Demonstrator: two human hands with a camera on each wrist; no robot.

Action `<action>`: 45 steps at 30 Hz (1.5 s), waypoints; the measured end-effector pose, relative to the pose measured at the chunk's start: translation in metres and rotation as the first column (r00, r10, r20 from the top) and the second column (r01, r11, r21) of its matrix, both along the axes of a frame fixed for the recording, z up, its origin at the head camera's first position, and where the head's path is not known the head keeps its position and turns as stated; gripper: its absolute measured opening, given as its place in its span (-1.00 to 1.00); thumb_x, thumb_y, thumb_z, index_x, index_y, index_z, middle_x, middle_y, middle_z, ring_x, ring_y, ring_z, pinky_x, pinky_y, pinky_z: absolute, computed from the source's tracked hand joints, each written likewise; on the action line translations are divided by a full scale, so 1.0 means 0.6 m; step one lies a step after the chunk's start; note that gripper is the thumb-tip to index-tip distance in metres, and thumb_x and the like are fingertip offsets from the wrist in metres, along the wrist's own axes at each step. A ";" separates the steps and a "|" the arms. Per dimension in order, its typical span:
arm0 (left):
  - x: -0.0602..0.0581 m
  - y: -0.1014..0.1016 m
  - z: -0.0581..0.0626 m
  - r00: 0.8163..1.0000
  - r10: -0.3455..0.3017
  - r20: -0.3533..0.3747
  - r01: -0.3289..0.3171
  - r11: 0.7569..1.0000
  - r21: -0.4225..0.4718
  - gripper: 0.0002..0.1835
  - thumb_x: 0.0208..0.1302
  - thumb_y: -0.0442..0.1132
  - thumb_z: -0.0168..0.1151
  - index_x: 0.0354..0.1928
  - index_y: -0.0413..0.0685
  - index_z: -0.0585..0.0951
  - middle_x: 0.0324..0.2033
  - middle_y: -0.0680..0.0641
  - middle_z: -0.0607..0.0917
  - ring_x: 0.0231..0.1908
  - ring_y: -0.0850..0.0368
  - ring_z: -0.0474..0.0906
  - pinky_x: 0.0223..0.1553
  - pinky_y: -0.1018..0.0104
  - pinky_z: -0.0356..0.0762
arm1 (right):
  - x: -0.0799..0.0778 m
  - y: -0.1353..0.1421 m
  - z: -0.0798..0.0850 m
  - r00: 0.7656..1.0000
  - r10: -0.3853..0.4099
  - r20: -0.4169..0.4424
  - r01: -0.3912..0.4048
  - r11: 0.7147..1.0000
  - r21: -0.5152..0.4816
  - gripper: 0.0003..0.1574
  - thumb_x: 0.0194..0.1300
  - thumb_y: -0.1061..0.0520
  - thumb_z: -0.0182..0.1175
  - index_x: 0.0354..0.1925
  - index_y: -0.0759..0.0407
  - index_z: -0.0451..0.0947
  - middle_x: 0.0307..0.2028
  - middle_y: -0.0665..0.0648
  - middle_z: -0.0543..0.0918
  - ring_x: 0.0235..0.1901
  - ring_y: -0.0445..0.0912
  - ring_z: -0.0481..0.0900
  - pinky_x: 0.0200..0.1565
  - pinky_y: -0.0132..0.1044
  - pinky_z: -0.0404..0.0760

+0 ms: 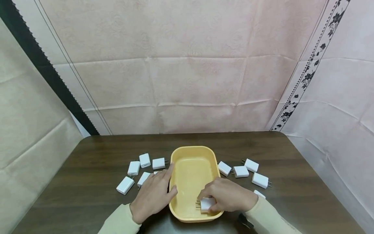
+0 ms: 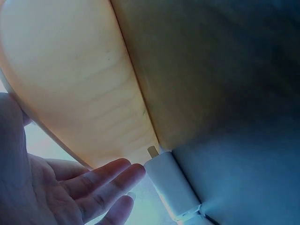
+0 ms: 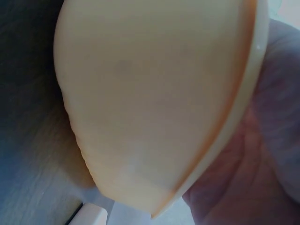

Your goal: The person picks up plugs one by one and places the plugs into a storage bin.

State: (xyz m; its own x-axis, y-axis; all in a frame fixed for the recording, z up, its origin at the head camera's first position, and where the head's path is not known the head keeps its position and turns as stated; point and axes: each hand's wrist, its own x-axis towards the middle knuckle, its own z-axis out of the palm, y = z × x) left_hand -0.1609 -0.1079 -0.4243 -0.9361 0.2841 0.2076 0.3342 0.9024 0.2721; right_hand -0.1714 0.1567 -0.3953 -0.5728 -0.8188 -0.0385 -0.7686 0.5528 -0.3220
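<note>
A yellow tray stands on the table between the hands. Inside its near right corner, my right hand pinches a white plug charger between thumb and fingers, its metal prongs pointing left. My left hand lies along the tray's left rim, index finger stretched out and thumb over the edge. In the left wrist view its other fingers extend loosely by the tray's outer wall, tips close to another white charger. The right wrist view shows the tray's outside, which hides the pinched charger.
Several white chargers lie left of the tray, one farthest left. Several more lie to its right, including one near the right forearm. The dark wooden table ends at a cloth backdrop, with cloth on both sides.
</note>
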 end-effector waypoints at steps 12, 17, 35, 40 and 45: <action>0.001 0.000 0.001 1.000 -0.006 -0.018 0.006 1.000 -0.004 -0.28 0.35 0.01 0.17 0.50 -0.10 0.34 0.20 -0.17 0.67 0.17 -0.06 0.62 0.22 -0.18 0.45 | 0.001 -0.005 0.003 1.000 0.010 -0.015 -0.009 0.998 0.055 -0.60 0.02 0.00 0.57 -0.11 -0.23 0.74 -0.43 -0.29 0.58 -0.45 -0.43 0.34 -0.30 -0.53 0.34; 0.000 0.000 -0.001 1.000 -0.010 -0.028 0.010 1.000 -0.005 -0.28 0.35 0.01 0.17 0.50 -0.10 0.34 0.19 -0.14 0.67 0.16 -0.05 0.62 0.20 -0.15 0.46 | 0.003 -0.006 0.005 1.000 0.002 -0.017 -0.001 0.997 0.081 -0.59 0.03 0.00 0.56 -0.09 -0.26 0.74 -0.38 -0.31 0.61 -0.40 -0.41 0.37 -0.22 -0.49 0.40; 0.000 0.000 0.000 1.000 -0.013 -0.016 0.013 1.000 0.004 -0.27 0.36 0.01 0.16 0.50 -0.11 0.33 0.18 -0.13 0.67 0.15 -0.01 0.62 0.16 -0.07 0.49 | 0.002 -0.004 0.005 0.998 0.035 -0.055 -0.030 0.996 0.082 -0.64 0.08 -0.01 0.53 -0.10 -0.22 0.74 -0.40 -0.24 0.56 -0.44 -0.38 0.31 -0.29 -0.51 0.34; 0.000 0.000 0.000 1.000 -0.014 -0.004 0.014 1.000 0.009 -0.26 0.35 0.03 0.17 0.50 -0.11 0.33 0.18 -0.13 0.67 0.14 -0.01 0.62 0.16 -0.08 0.49 | 0.003 -0.003 0.005 0.998 0.025 -0.063 -0.021 0.998 0.063 -0.69 0.09 -0.02 0.52 -0.14 -0.20 0.74 -0.33 -0.24 0.61 -0.40 -0.39 0.35 -0.25 -0.49 0.42; -0.001 -0.001 0.000 1.000 -0.016 -0.006 0.016 1.000 0.007 -0.26 0.35 0.02 0.18 0.50 -0.12 0.33 0.16 -0.13 0.68 0.10 0.00 0.62 0.12 -0.05 0.51 | 0.003 -0.003 0.007 0.995 0.002 -0.101 -0.001 1.000 0.010 -0.72 0.13 0.03 0.50 -0.15 -0.07 0.74 -0.32 -0.16 0.63 -0.42 -0.39 0.35 -0.28 -0.49 0.44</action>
State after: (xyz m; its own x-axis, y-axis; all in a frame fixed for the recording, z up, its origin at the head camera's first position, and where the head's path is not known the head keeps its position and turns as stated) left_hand -0.1612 -0.1085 -0.4240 -0.9300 0.2980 0.2152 0.3506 0.8948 0.2763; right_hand -0.1697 0.1551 -0.3908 -0.5733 -0.8193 0.0110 -0.7975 0.5549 -0.2370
